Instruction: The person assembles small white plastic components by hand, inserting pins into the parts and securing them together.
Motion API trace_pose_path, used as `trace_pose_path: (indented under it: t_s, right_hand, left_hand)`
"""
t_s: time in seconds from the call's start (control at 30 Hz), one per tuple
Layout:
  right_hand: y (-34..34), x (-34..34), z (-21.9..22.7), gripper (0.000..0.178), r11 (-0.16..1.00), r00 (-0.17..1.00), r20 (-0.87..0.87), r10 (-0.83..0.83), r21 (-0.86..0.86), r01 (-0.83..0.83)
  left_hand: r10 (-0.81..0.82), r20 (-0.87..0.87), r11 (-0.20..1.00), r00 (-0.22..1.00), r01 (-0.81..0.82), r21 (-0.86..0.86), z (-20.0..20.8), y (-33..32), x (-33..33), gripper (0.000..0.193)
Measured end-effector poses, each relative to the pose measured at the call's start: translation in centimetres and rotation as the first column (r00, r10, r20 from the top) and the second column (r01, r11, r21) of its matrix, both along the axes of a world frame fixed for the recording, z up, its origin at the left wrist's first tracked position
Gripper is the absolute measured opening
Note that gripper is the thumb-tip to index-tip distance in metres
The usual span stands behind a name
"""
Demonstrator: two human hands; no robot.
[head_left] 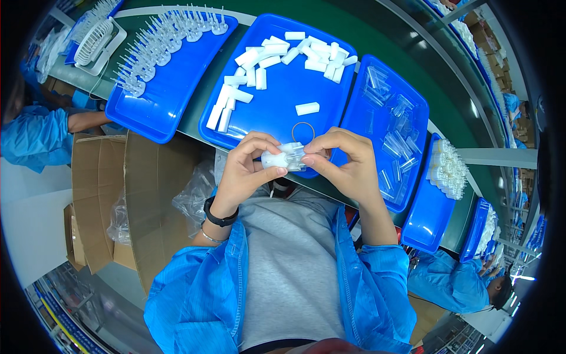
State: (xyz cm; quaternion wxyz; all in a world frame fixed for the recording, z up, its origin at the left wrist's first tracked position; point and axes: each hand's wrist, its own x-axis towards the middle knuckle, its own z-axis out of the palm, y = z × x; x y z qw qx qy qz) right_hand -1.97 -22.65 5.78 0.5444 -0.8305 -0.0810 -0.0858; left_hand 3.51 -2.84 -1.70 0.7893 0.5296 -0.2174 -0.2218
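Between my two hands, in front of my chest, is a small white plastic part with clear plastic pieces at its right end [285, 157]. My left hand [250, 160] pinches its white end between thumb and fingers. At the clear end, my right hand [342, 154] closes thumb and forefinger on the clear plastic piece. Just beyond my hands, the middle blue tray [265, 115] bears several white rectangular blocks [259, 59], one lying apart [307, 108]. A thin brown ring [303, 131] lies near the tray's front edge, by my right fingers.
A blue tray [150, 112] at the left bears rows of clear parts with upright pins [159, 44]. Another tray [359, 115] at the right holds clear plastic tubes [401, 141]; beyond it sit white parts [448, 171]. Cardboard boxes [159, 194] stand left. People in blue work at both sides.
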Motion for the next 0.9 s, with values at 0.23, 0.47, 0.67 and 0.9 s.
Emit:
trace_pose_path:
  t_s: [0.23, 0.47, 0.67, 0.9]
  right_hand:
    - [-0.4, -0.3, 0.6, 0.026, 0.967, 0.971, -0.233, 0.043, 0.255, 0.018]
    - [-0.8, 0.0, -0.2, 0.028, 0.996, 0.997, -0.070, 0.013, 0.087, -0.007]
    - [-0.4, -0.1, -0.6, 0.030, 0.992, 0.989, -0.144, -0.024, 0.116, 0.041]
    - [0.0, -0.6, -2.6, 0.027, 0.973, 0.996, -0.064, -0.057, 0.221, 0.070]
  left_hand:
    - [0.025, -0.009, 0.999, 1.000, -0.024, 0.025, -0.1, 0.2, 0.0, 0.028]
    - [0.034, -0.003, 0.999, 0.999, -0.034, 0.003, -0.1, 0.1, -0.1, 0.029]
    - [0.053, 0.008, 0.999, 0.999, -0.053, 0.001, -0.4, 0.6, 0.1, 0.028]
    - [0.039, 0.030, 0.999, 0.999, -0.039, -0.011, -0.4, 0.5, 0.1, 0.025]
